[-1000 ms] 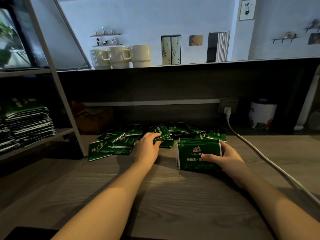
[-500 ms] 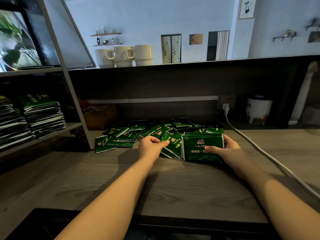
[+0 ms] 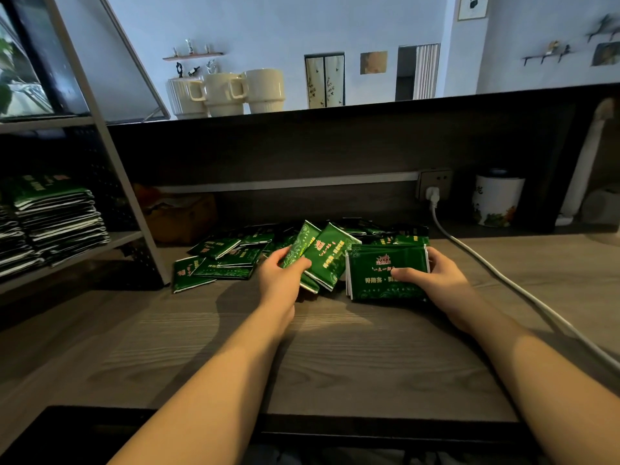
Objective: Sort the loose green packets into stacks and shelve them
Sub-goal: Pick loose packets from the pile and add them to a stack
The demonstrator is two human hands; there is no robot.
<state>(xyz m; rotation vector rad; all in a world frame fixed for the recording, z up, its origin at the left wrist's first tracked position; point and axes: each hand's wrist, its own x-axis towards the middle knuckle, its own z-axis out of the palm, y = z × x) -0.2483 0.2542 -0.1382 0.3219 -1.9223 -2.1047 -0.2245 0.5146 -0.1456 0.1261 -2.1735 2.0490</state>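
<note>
Head view: I see shelved stacks (image 3: 53, 219) at nine o'clock; my right hand (image 3: 432, 276) grips a part-built stack (image 3: 385, 273), left hand (image 3: 281, 276) pinches two packets (image 3: 318, 256), loose packets (image 3: 221, 260) remain.

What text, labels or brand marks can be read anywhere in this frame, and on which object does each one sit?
No text can be quoted with confidence.
Held stack in the right hand: pale Chinese characters under a red emblem, partly covered by the thumb, too blurred to read.
Fanned packets in the left hand: pale and red print, illegible.
Shelved stacks: top print too small.
White jar: one dark character, unclear.
</note>
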